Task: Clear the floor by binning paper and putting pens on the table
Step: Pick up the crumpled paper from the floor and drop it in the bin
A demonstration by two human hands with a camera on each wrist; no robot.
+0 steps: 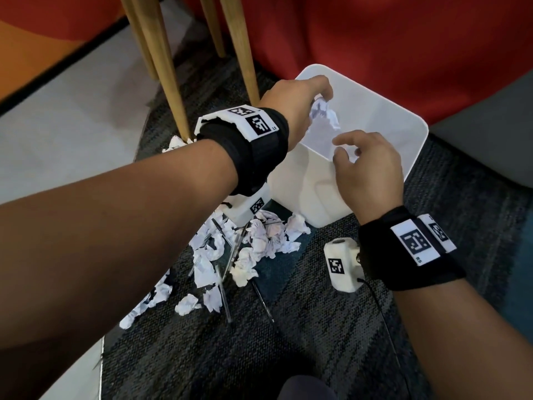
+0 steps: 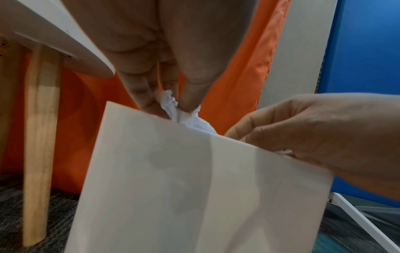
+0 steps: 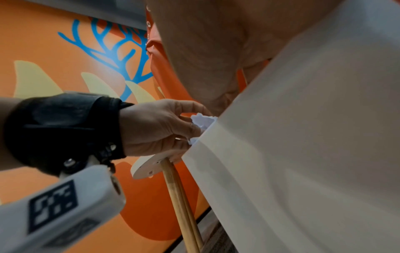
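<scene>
My left hand (image 1: 323, 93) pinches a crumpled white paper ball (image 1: 324, 112) above the open white bin (image 1: 403, 116). The left wrist view shows its fingertips (image 2: 186, 102) squeezing the paper (image 2: 190, 121) just past the bin wall (image 2: 194, 188). My right hand (image 1: 344, 153) hovers over the bin's near rim with curled fingers. A bit of crumpled white (image 2: 285, 151) shows under those fingers. On the carpet to the left of the bin lie several paper balls (image 1: 259, 241) and several pens (image 1: 225, 287).
Wooden table legs (image 1: 164, 67) stand left of the bin, and the round white tabletop (image 2: 65, 42) is overhead. A red-orange cushion (image 1: 375, 39) sits behind the bin. A grey surface (image 1: 476, 140) lies to the right. Dark carpet (image 1: 317, 342) is in front.
</scene>
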